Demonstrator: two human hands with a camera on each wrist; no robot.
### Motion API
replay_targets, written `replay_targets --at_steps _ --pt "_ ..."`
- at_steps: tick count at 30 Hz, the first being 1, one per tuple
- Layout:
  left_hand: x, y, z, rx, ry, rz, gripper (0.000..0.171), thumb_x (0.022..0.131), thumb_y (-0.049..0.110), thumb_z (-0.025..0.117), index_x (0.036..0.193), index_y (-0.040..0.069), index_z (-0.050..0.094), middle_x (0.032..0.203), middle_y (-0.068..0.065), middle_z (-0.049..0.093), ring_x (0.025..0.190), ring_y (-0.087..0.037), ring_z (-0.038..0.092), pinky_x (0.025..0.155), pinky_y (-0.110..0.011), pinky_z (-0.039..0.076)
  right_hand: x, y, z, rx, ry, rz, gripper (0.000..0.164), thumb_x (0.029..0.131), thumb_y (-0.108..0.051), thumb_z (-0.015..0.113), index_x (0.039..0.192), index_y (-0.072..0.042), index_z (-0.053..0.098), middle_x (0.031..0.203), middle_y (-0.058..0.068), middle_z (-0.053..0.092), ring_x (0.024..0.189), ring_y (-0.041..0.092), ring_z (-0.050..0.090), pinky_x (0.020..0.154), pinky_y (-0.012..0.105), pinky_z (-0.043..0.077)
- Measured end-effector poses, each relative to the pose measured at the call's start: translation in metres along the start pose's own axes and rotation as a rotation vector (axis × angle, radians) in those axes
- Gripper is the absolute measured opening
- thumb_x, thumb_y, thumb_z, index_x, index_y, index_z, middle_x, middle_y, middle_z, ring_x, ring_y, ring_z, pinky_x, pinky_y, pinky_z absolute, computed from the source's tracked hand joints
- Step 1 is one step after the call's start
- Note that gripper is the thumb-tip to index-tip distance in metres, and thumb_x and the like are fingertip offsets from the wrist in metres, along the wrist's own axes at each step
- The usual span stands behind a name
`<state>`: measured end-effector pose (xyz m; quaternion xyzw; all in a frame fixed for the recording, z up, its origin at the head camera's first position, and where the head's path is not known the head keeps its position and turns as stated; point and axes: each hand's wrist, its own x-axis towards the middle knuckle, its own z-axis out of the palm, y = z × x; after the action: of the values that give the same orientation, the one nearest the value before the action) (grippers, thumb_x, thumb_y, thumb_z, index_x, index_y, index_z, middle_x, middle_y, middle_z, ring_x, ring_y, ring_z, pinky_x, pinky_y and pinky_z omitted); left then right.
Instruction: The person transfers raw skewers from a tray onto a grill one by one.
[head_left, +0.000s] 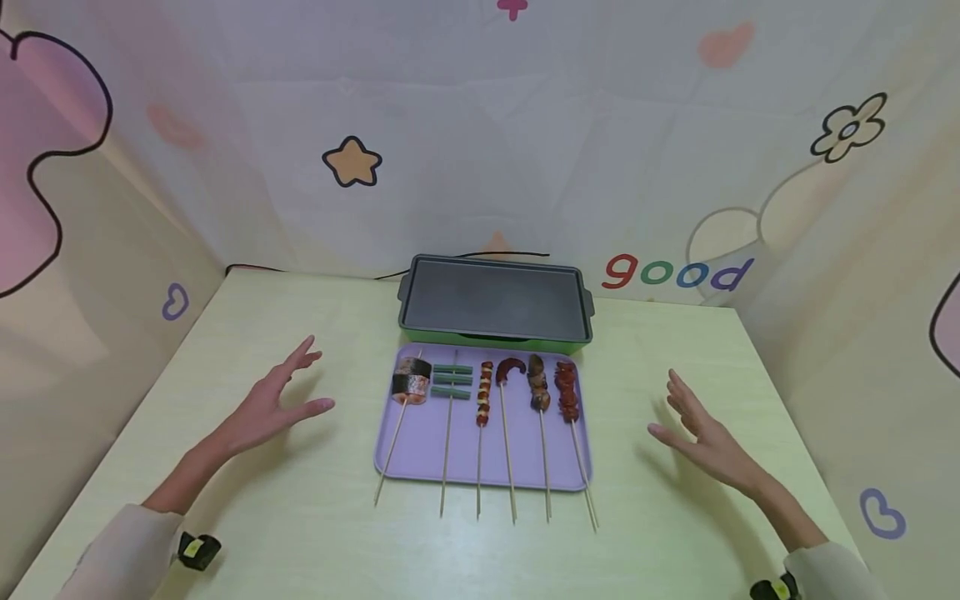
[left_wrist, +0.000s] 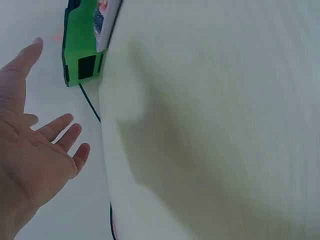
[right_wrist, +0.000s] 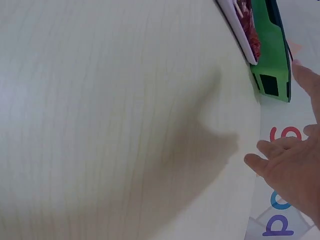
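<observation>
Head view: my left hand (head_left: 273, 408) and right hand (head_left: 708, 442) are raised over a pale worktop (head_left: 300, 533), each with its thumb well apart from loosely extended fingers. Between them, to the right of my left hand and to the left of my right, lies a lilac tray (head_left: 417, 460) with six skewers side by side, their sticks overhanging the edge nearest me. Closest to my left hand is a thick roll with dark bands (head_left: 411, 379); next come the green sticks (head_left: 452, 392), the red and pale pieces (head_left: 483, 396), a curled dark-red piece (head_left: 511, 367) and the brown chunks (head_left: 538, 387). Reddish-brown chunks (head_left: 567, 393) sit closest to my right hand. Just beyond the tray, farther forward than both hands, stands a flat dark griddle (head_left: 495, 296) with a green base. Past my right hand's fingertips, a printed backdrop (head_left: 525, 167) spells "good" in coloured letters.
</observation>
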<state>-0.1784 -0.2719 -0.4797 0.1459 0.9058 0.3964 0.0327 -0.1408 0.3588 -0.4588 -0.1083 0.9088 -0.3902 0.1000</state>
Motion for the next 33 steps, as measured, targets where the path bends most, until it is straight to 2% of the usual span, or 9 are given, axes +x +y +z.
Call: replay_targets --at_steps 4,6,8,11,13,16,19,26,33 --pt "0.001 0.007 0.004 -0.083 -0.015 0.012 0.093 0.097 0.029 0.07 0.166 0.026 0.007 0.161 -0.018 0.04 0.146 -0.042 0.038 0.113 -0.064 0.032 -0.003 -0.006 0.004 0.079 -0.035 0.004 0.087 0.105 -0.024 0.058 0.166 -0.019 -0.005 0.166 0.032 0.016 0.146 0.058 0.029 0.112 0.058 0.04" --pt "0.002 0.011 0.006 -0.126 -0.035 0.013 0.09 0.099 0.026 0.069 0.166 0.025 0.008 0.16 -0.018 0.042 0.143 -0.041 0.043 0.112 -0.059 0.037 -0.005 -0.009 0.007 0.118 -0.055 -0.001 0.084 0.106 -0.024 0.056 0.166 -0.017 -0.003 0.164 0.033 0.02 0.144 0.057 0.033 0.108 0.042 0.049" --pt "0.002 0.014 0.009 -0.186 -0.064 0.007 0.088 0.1 0.024 0.067 0.166 0.023 0.01 0.159 -0.018 0.044 0.14 -0.04 0.047 0.111 -0.047 0.043 -0.006 -0.012 0.011 0.163 -0.071 -0.008 0.082 0.107 -0.023 0.055 0.166 -0.014 -0.001 0.163 0.034 0.025 0.143 0.054 0.038 0.101 0.025 0.051" --pt "0.004 0.018 0.015 -0.294 -0.108 0.0 0.083 0.101 0.02 0.066 0.166 0.017 0.014 0.155 -0.022 0.047 0.132 -0.034 0.056 0.101 -0.027 0.05 -0.008 -0.016 0.017 0.253 -0.099 -0.019 0.078 0.107 -0.02 0.055 0.165 -0.008 0.005 0.159 0.036 0.03 0.137 0.032 0.055 0.095 0.014 0.05" --pt "0.005 0.02 0.02 -0.363 -0.135 0.004 0.079 0.101 0.017 0.065 0.164 0.012 0.019 0.151 -0.026 0.049 0.125 -0.024 0.061 0.094 -0.02 0.053 -0.01 -0.018 0.021 0.326 -0.12 -0.015 0.074 0.107 -0.018 0.053 0.163 -0.003 0.008 0.157 0.037 0.032 0.13 0.013 0.061 0.094 0.015 0.051" --pt "0.008 0.021 0.028 -0.409 -0.164 0.018 0.073 0.101 0.015 0.065 0.162 0.006 0.025 0.144 -0.029 0.052 0.115 -0.007 0.063 0.089 -0.023 0.056 -0.011 -0.021 0.026 0.41 -0.156 -0.011 0.069 0.108 -0.015 0.051 0.161 0.002 0.012 0.153 0.041 0.033 0.118 -0.005 0.062 0.094 0.021 0.055" --pt "0.011 0.021 0.034 -0.412 -0.181 0.02 0.071 0.101 0.015 0.064 0.161 0.006 0.027 0.142 -0.028 0.054 0.111 -0.004 0.062 0.087 -0.028 0.058 -0.011 -0.023 0.03 0.434 -0.181 -0.016 0.065 0.108 -0.015 0.051 0.16 0.005 0.016 0.149 0.042 0.037 0.116 0.001 0.066 0.094 0.024 0.057" --pt "0.014 0.022 0.045 -0.426 -0.253 -0.04 0.073 0.101 0.018 0.065 0.161 0.006 0.027 0.144 -0.028 0.052 0.111 -0.017 0.064 0.082 -0.031 0.06 -0.009 -0.025 0.041 0.445 -0.242 0.003 0.061 0.108 -0.017 0.051 0.157 0.006 0.025 0.14 0.037 0.049 0.112 0.01 0.069 0.094 0.03 0.058" --pt "0.014 0.023 0.053 -0.486 -0.312 -0.121 0.073 0.099 0.015 0.067 0.159 0.001 0.028 0.139 -0.032 0.053 0.098 -0.019 0.068 0.072 -0.033 0.061 -0.016 -0.022 0.059 0.583 -0.314 0.062 0.061 0.108 -0.014 0.052 0.157 0.007 0.023 0.123 0.018 0.065 0.107 0.015 0.071 0.091 0.033 0.06"
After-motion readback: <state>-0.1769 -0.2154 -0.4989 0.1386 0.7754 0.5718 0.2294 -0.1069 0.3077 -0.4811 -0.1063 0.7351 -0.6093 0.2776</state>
